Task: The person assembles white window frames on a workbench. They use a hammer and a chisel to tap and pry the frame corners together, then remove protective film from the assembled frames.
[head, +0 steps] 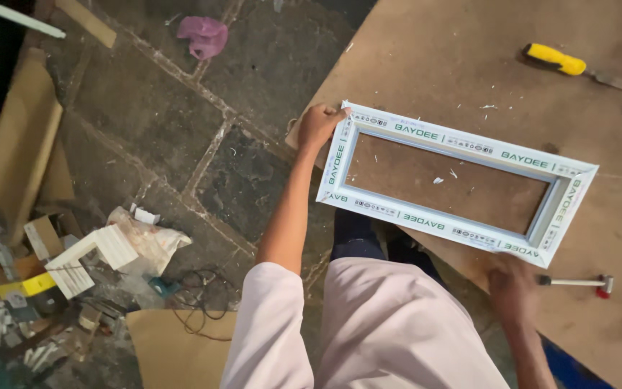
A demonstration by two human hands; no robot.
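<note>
A: Where is this?

B: A rough workshop: dark stone floor [181, 122] with scraps and cardboard, and a brown board table [455, 43] on the right. On the table lies a white rectangular frame [455, 180], flat, its long sides running away from the left fingers toward the right.

A: Who has hold of it?

B: The left hand [318, 126] grips the frame's short end at its far corner, fingers curled shut over the outer edge. The right hand [514, 288] rests at the near long side by the other end; it is blurred, so I cannot tell whether those fingers are closed on the frame or only pressed beside it.

A: How would it handle?

B: I judge it light and stiff, a hollow profile with mitred corners. The film on its faces looks smooth, perhaps slippery. The corners are likely the weak spots, so holding two opposite ends, as here, seems sound.

A: Anything else close by?

B: A small hammer [577, 282] just beyond the right fingers, and a yellow-handled scraper [574, 67] well past the frame. A pink bag [203, 34] lies on the floor, far from the left fingers.
</note>
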